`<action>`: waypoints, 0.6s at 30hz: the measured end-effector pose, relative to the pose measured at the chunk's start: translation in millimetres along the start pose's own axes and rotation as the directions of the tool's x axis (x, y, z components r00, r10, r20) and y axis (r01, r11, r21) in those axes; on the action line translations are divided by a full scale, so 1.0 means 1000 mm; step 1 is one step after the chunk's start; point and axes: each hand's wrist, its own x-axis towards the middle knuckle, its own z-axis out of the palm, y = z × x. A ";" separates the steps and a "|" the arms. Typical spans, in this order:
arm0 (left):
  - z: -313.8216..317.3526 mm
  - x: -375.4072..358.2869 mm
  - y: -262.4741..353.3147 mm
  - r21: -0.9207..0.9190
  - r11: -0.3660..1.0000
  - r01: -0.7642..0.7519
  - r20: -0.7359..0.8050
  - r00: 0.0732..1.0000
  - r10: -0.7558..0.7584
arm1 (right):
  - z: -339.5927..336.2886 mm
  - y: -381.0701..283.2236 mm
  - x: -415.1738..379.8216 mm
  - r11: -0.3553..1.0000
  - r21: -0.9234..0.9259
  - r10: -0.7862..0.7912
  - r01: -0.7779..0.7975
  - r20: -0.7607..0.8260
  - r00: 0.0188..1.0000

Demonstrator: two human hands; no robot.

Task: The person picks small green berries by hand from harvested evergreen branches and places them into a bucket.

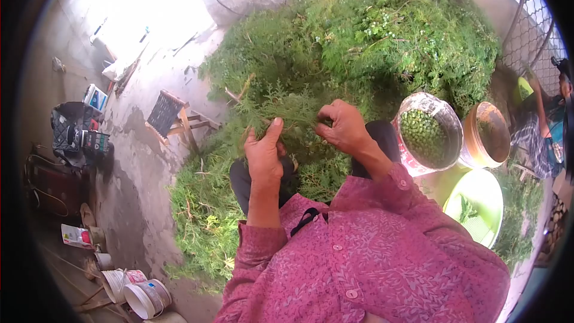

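Observation:
My left hand (265,154) is closed on a leafy evergreen sprig (282,107), its thumb pointing up along the stem. My right hand (345,127) is just right of the sprig, fingers curled into a pinch; whatever is between them is hidden. Beneath and beyond both hands spreads a large heap of cut evergreen branches (359,36), with small pale cones on some twigs. To the right of my right hand stands a bucket (457,137) partly filled with small green cones (420,128).
Another bucket (506,137) and a bright green basin (493,203) stand at right, near a seated person (541,125). On the left are a small wooden stool (166,115), a black bag (69,125) and white buckets (140,302). A wire-mesh panel (526,36) is at upper right.

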 end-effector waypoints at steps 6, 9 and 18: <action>0.003 0.006 -0.008 -0.019 1.000 -0.014 0.014 1.000 0.015 | -0.003 0.012 -0.008 0.939 0.327 0.101 -0.106 0.031 0.994; 0.002 0.015 -0.008 -0.014 1.000 -0.017 -0.066 0.998 0.016 | -0.014 0.005 -0.010 0.868 0.441 0.171 -0.228 0.165 0.971; -0.018 0.040 0.001 -0.007 0.992 -0.127 -0.315 0.942 0.118 | -0.053 -0.007 -0.031 0.537 0.688 0.227 -0.488 0.439 0.869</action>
